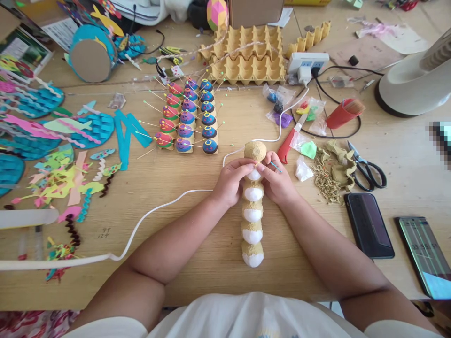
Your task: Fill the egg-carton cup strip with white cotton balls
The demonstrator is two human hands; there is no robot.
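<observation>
At the middle of the near half of the table (pixel 197 225), a carton strip (pixel 252 202) lies lengthwise between the person's forearms. Its far cup is bare; the five nearer cups carry white patches (pixel 253 215). The left hand (pixel 230 180) grips the strip at its left side, with thumb and fingertips closed on the second cup from the far end. The right hand (pixel 278 180) sets its thumb against the same cup from the right, while its fingers pinch a thin blue stick (pixel 276 167) that points outward. Both grips sit near the far end; the four nearer cups extend toward the person, clear of the fingers. A red-handled knife (pixel 288 145) and a white packet (pixel 303 169) lie beyond and beside the right hand respectively.
</observation>
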